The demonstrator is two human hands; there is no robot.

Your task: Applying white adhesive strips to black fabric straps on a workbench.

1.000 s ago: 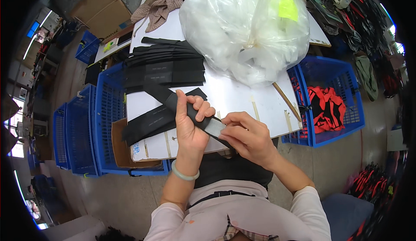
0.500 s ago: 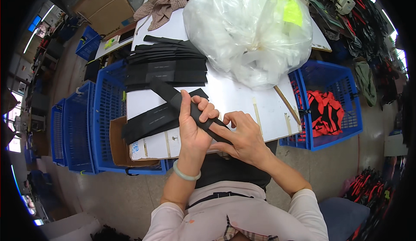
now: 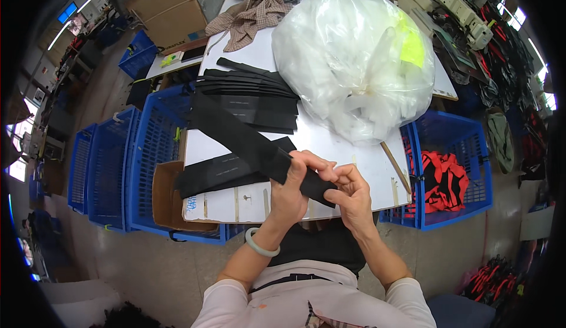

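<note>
- Left hand (image 3: 290, 191) closed around a long black fabric strip (image 3: 236, 136), grip tight on its near end, just over the front edge of the white table (image 3: 330, 145).
- Right hand (image 3: 351, 193) pinching the same strip end between thumb and fingertips, touching the left hand's fingers.
- Strip running up-left from the hands, across the table toward the left edge, lifted off the surface near the hands.
- Pale green bangle (image 3: 259, 245) on the left wrist.
- Second black strip (image 3: 221, 172) lying flat on the table under the held one, angled toward the cardboard box (image 3: 168, 201) at the left.
- Stack of black strips (image 3: 250, 95) further back on the table, well apart from the hands.
- Big clear plastic bag (image 3: 354, 63) of white pieces on the right of the table.
- Blue crates (image 3: 130, 163) left of the table; another blue crate with red fabric (image 3: 445, 177) on the right.
</note>
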